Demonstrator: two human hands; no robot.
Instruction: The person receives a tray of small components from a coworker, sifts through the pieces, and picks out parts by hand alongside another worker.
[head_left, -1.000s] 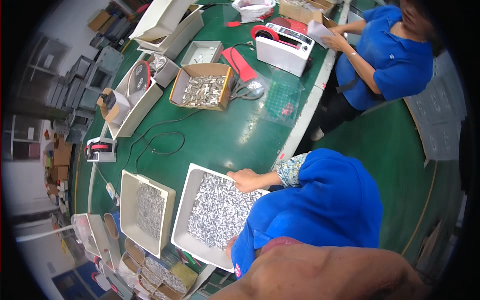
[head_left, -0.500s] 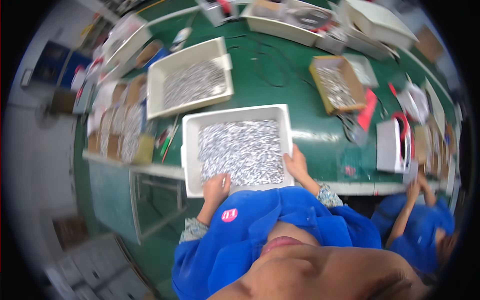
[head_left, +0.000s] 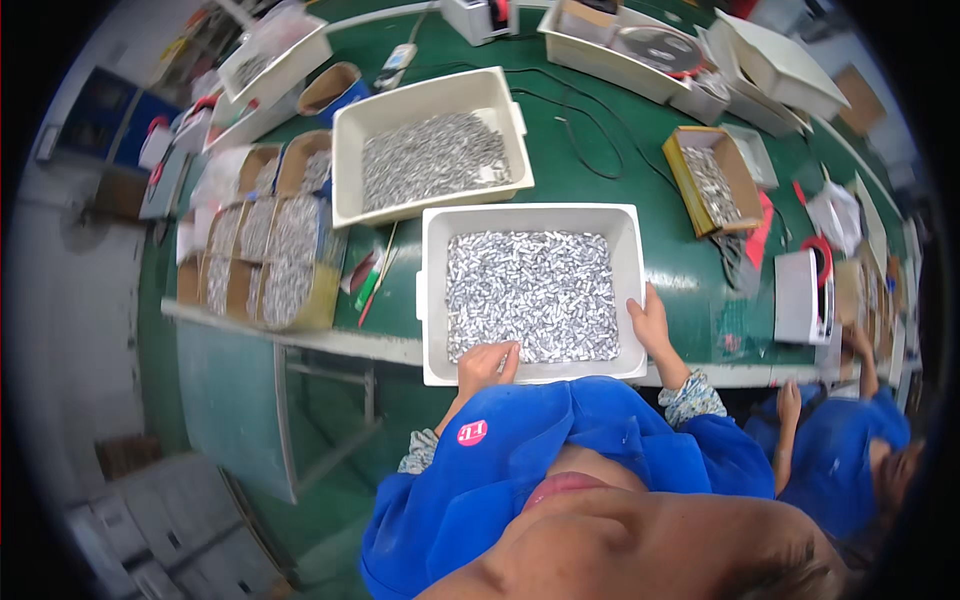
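A white plastic tray [head_left: 535,218] sits at the table's near edge, right in front of me. Many small silvery cylindrical pieces [head_left: 530,290] cover its bottom. My left hand [head_left: 487,366] is over the tray's near rim with its fingers curled and their tips together at the pieces; whether a piece is between them is hidden. My right hand [head_left: 650,322] grips the tray's right wall, thumb on the inner side and fingers outside.
Behind stands a larger cream tray [head_left: 345,165] of similar pieces. Left are divided cardboard boxes [head_left: 325,290] of pieces; right, a yellow-brown carton [head_left: 692,185] and a white tape dispenser [head_left: 797,295]. Black cable [head_left: 590,110] crosses the green table [head_left: 560,165]. A co-worker's hand [head_left: 790,402] shows at right.
The whole view has shifted, so the trays and boxes appear farther right and sharper. Both my hands keep about the same places on the tray. The co-worker's hands have moved apart.
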